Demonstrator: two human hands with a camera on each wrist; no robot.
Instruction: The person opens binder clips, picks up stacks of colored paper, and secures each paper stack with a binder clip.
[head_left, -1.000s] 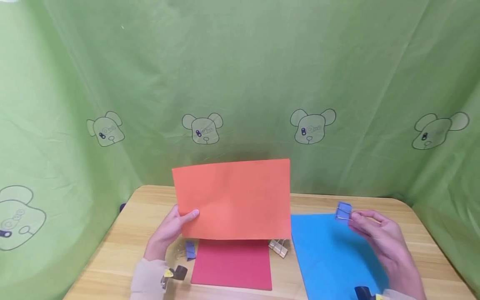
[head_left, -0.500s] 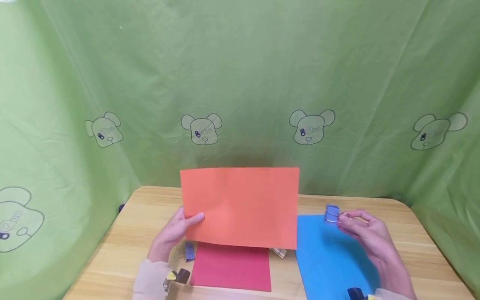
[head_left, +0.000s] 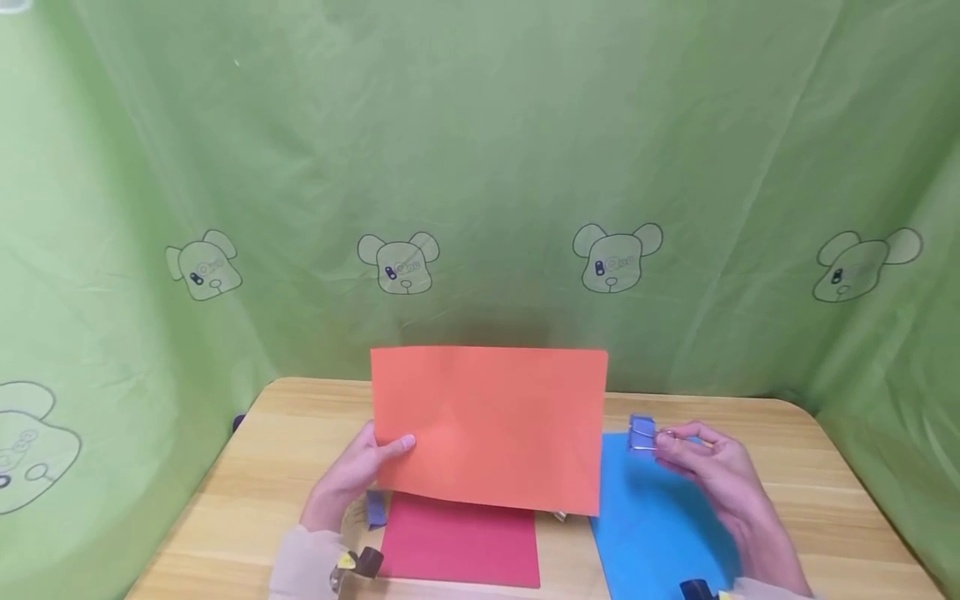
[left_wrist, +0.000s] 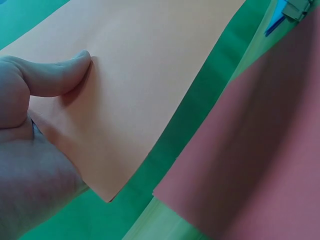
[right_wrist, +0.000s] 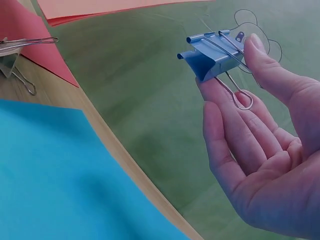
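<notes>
My left hand [head_left: 347, 475] pinches the left edge of an orange sheet [head_left: 491, 425], with the thumb lying flat on its near face. The sheet hangs tilted up above a pink-red sheet [head_left: 461, 546] on the table; fingers behind it are hidden. To the right, my right hand [head_left: 708, 467] holds a blue binder clip [right_wrist: 215, 55] between thumb and fingers by its wire handles. In the right wrist view the clip's mouth points away from the palm, and nothing is seen in it. The clip is a short way off the orange sheet's right edge.
A blue sheet [head_left: 660, 533] lies under my right hand. Another blue binder clip [head_left: 377, 508] lies left of the pink-red sheet. A silver binder clip [right_wrist: 9, 62] sits on the wooden table [head_left: 840, 492], mostly hidden by the orange sheet. Green curtain [head_left: 480, 150] surrounds the table.
The orange sheet has shifted right and down with my left hand. My right hand has carried the blue binder clip left, closer to the sheet. The silver clip has become mostly covered.
</notes>
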